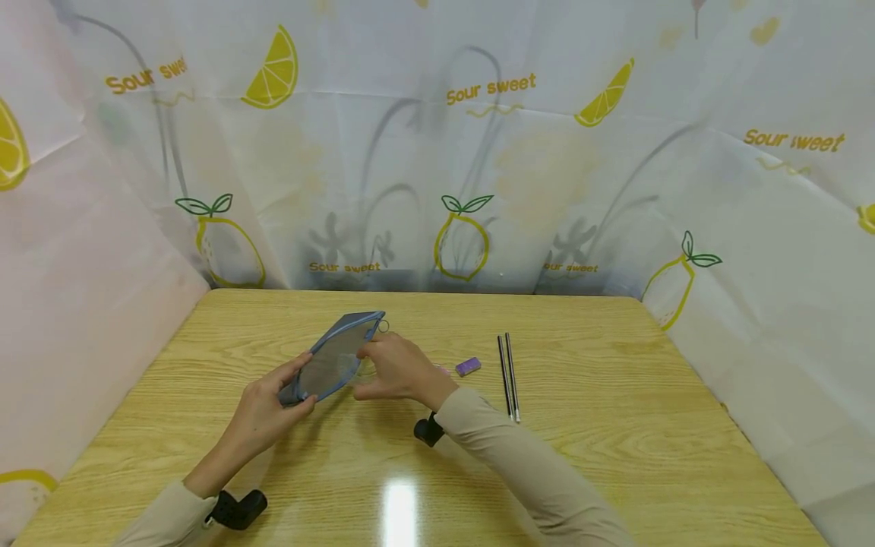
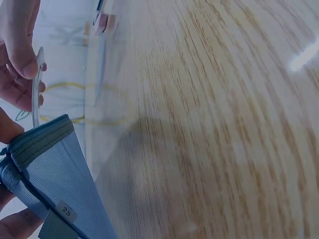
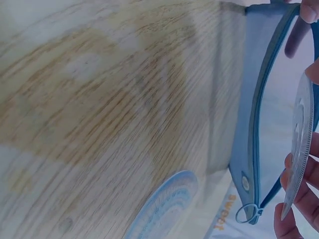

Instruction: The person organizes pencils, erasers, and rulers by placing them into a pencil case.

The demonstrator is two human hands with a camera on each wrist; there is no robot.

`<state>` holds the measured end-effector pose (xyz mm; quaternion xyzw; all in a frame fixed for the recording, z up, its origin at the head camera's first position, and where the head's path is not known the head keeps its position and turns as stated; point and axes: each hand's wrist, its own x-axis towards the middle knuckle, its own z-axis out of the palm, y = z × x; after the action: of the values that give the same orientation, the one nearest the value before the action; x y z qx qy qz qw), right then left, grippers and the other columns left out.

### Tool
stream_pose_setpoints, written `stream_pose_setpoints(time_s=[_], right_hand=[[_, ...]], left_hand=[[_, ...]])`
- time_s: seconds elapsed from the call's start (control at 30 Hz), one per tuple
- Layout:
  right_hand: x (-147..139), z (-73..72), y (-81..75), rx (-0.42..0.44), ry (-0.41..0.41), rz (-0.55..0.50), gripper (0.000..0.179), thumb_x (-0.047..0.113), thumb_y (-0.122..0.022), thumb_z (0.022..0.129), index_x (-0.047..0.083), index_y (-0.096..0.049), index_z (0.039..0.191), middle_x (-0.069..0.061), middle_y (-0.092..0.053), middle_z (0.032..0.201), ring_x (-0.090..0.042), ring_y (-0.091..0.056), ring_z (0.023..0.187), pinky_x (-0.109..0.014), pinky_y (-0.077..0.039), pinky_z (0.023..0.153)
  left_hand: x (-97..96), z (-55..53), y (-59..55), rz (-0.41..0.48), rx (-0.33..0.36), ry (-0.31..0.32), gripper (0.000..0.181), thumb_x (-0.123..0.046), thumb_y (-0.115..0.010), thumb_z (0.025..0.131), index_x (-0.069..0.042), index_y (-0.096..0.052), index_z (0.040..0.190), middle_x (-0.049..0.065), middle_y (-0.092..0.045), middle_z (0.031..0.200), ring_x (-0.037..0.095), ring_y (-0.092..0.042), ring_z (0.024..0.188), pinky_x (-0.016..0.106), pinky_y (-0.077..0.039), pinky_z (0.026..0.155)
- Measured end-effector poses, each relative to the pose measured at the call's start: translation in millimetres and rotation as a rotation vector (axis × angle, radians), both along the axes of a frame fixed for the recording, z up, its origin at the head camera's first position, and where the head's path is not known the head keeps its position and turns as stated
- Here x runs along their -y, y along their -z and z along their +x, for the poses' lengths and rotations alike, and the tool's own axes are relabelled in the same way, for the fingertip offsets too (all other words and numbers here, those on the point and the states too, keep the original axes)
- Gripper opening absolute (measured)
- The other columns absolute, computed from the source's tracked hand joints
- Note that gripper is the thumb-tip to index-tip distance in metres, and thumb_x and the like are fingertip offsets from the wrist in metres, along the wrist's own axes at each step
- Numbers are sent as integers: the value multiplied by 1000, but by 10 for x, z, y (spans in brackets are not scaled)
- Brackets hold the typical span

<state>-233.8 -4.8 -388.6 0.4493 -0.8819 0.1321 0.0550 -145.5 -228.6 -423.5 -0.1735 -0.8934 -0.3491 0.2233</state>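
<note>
Right wrist alone shows graduations [image 3: 306, 158]: right grip [image 1: 398, 371] pinches protractor [image 3: 301, 134], left grip [image 1: 269, 403] pinches pouch [image 1: 331, 362].

Beige long fabric left sleeve [image 1: 164, 523], plain, cuff at wrist. Matching beige right sleeve [image 1: 533, 472], creased toward elbow. Black blocky left wrist camera [image 1: 238, 511], rounded end. Black right wrist camera [image 1: 428, 431], rounded, partly hidden behind wrist. Bare left hand [image 1: 265, 405]; bare right hand [image 1: 396, 370].
</note>
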Motion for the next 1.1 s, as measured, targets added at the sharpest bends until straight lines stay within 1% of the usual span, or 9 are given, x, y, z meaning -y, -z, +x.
stream_pose_setpoints(time_s=[0.17, 0.4, 0.5, 0.67, 0.83, 1.1], right_hand=[[81, -22, 10, -20, 4, 15, 44, 42, -71, 82, 11, -72, 113, -2, -65, 104, -14, -60, 89, -20, -51, 71], [187, -39, 28, -78, -15, 35, 44, 45, -72, 83, 11, -72, 111, 0, -66, 105, -11, -62, 91, -19, -50, 75], [232, -53, 51, -85, -13, 37, 43, 45, -72, 83, 11, -73, 110, 0, -67, 104, -10, -62, 88, -18, -50, 74], [302, -82, 76, -77, -6, 20, 39, 42, -72, 83, 11, -74, 107, 0, -68, 100, -10, -62, 83, -18, -50, 71], [351, -101, 102, -69, 0, 9, 36, 39, -72, 84, 11, -74, 106, 0, -69, 96, -11, -63, 82, -18, -49, 69], [387, -96, 159, -34, 17, 14, 38, 41, -75, 83, 12, -74, 107, 2, -69, 96, -7, -62, 79, -16, -48, 67]], left_hand=[[-6, 7, -3, -2, -2, 4, 62, 6, -79, 74, 8, -55, 132, 29, -56, 127, 48, -61, 99, 56, -53, 75], [-24, 16, -24, 3, 10, 3, 63, 6, -78, 74, 8, -54, 132, 28, -56, 128, 47, -61, 100, 56, -53, 76], [-30, 14, -31, 3, 9, 4, 63, 5, -78, 74, 8, -55, 132, 28, -55, 128, 47, -61, 100, 55, -53, 76], [-32, 10, -27, 2, 1, 8, 63, 6, -79, 74, 7, -55, 132, 27, -56, 128, 46, -61, 100, 55, -53, 76], [-33, 11, -20, 1, 12, 2, 63, 5, -79, 74, 6, -55, 133, 28, -56, 128, 47, -62, 99, 55, -53, 75], [-44, 16, -8, -2, 8, -2, 64, 5, -79, 74, 6, -55, 132, 28, -56, 128, 47, -62, 98, 55, -54, 74]])
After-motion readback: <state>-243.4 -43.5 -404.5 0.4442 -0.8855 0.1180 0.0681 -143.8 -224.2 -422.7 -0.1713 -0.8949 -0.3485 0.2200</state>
